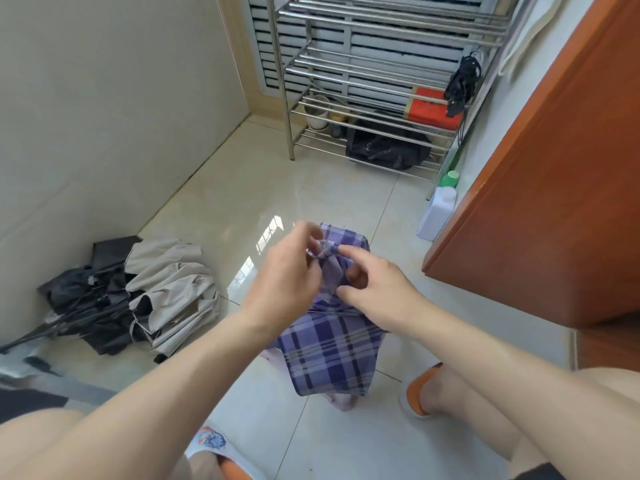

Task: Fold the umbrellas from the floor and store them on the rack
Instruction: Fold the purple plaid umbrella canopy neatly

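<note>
Purple plaid umbrella (329, 348) sits between our knees; our left hand (287, 275) pinches its strap, while our right hand (377, 292) seems to grip the gathered cloth. Beige-and-black umbrellas (138, 292) wait on the floor (277, 188); none looks stored on the rack (363, 109).

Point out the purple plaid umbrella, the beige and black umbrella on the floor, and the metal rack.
purple plaid umbrella (329, 355): head view, on its hanging plaid canopy.
beige and black umbrella (169, 289): head view, on its crumpled beige fabric.
metal rack (289, 109): head view, on its front left post.
</note>
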